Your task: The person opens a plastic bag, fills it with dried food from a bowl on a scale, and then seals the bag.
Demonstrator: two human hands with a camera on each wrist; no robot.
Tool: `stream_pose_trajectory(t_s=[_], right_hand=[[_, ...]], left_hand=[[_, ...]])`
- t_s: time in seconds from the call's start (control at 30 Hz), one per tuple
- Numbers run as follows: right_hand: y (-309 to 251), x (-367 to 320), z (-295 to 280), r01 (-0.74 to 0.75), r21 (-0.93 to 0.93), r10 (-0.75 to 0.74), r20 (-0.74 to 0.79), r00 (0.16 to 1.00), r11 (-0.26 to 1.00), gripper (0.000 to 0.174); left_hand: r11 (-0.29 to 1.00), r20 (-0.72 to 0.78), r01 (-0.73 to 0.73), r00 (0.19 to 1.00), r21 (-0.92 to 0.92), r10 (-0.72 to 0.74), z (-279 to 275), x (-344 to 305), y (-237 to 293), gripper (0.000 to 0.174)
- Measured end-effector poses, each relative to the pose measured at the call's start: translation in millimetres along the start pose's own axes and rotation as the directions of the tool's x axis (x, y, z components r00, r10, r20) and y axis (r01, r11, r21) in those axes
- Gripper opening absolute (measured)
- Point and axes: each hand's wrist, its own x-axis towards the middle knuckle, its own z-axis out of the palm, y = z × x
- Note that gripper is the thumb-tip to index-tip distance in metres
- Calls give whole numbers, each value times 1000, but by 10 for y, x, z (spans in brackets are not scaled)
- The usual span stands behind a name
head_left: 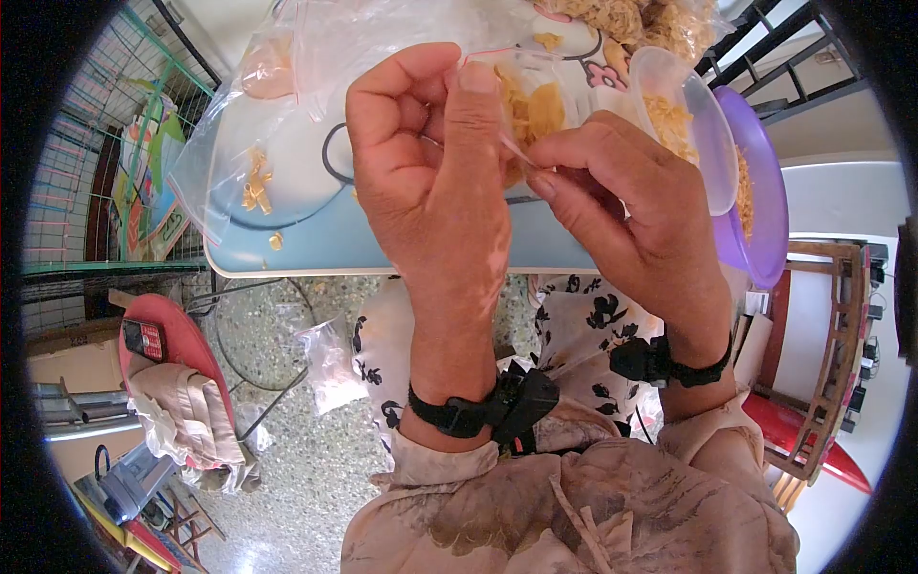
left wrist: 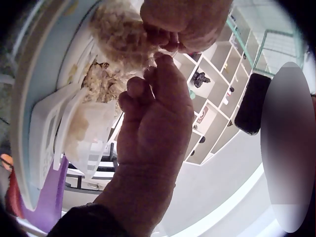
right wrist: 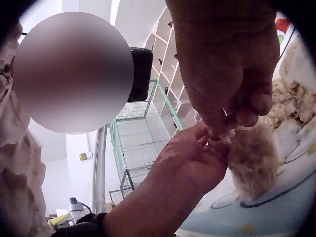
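Note:
A clear plastic zip bag point(head_left: 535, 110) of yellowish dried pieces hangs at the hands, over the table. My left hand point(head_left: 440, 163) pinches its upper edge between the thumb and the curled fingers. From the other side, my right hand point(head_left: 636, 206) pinches a bit of the plastic edge between thumb and forefinger. The right wrist view shows the filled bag point(right wrist: 254, 163) below the fingertips of both hands, the left hand point(right wrist: 182, 158) reaching in from the lower left. In the left wrist view, the fingertips of the right hand point(left wrist: 158, 113) meet those of the left hand point(left wrist: 190, 22).
Loose yellow pieces point(head_left: 256, 182) and a large clear bag point(head_left: 287, 124) lie on the table's left. Clear plastic containers point(head_left: 712, 143) and a purple basin point(head_left: 770, 215) stand at right. Beyond is a bag of brownish flakes point(head_left: 650, 24). A red stool point(head_left: 158, 311) carries a phone point(head_left: 143, 339) and cloth.

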Motion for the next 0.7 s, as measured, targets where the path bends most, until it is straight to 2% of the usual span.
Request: stream_pose_trajectory(t_s=[0.17,0.37,0.47,0.53,0.57,0.63,0.7], right_hand=[[36,0,20,27,-20,-28,-37,999,999,13],[23,7,-32,20,-29,-20,3,1000,999,13],[23,20,-90,63,-42,-64,-31,997,997,12],[35,20,-164,-71,-36,65,-147,987,997,11],[64,16,-202,-68,-44,61,-147,987,997,11],[153,15,-294,-232,-66,204,-283,937,971,14],[282,-6,-362,-260,-32,236,-320,917,965,14]], left_hand=[[1000,-12,18,1000,-24,-18,28,-7,23,17],[999,-62,-17,998,35,19,-24,15,-40,17],[1000,-69,-12,998,-6,11,-35,25,-26,17],[999,-67,-2,998,-34,-1,-36,28,-27,16],[999,-66,-4,998,-42,1,-27,27,-21,16],[999,-67,22,997,-43,-25,-1,12,0,16],[999,-41,32,999,-42,-34,-17,12,-18,16]])
